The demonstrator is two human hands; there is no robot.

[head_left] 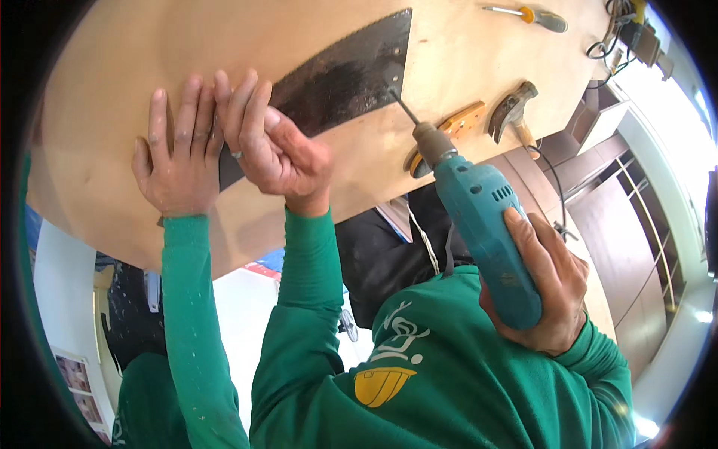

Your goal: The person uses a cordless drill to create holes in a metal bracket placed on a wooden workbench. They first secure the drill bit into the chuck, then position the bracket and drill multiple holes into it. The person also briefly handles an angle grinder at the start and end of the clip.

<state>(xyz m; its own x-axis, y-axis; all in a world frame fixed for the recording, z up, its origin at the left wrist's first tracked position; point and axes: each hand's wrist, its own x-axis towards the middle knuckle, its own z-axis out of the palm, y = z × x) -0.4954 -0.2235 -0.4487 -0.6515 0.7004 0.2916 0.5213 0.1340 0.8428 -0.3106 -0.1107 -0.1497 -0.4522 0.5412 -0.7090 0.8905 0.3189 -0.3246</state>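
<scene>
A dark handsaw with an orange wooden handle lies flat on a pale plywood board. My left hand presses down on the narrow end of its blade, fingers together. Right beside it, another person's hand in a green sleeve lies flat on the board and the blade tip. My right hand grips a teal power drill. The drill's bit touches the wide end of the blade, near the handle.
A hammer lies on the board next to the saw handle. A screwdriver with a yellow and grey handle sits at the far edge. Tangled cables and a plug are at the top right. Brown panels stand at the right.
</scene>
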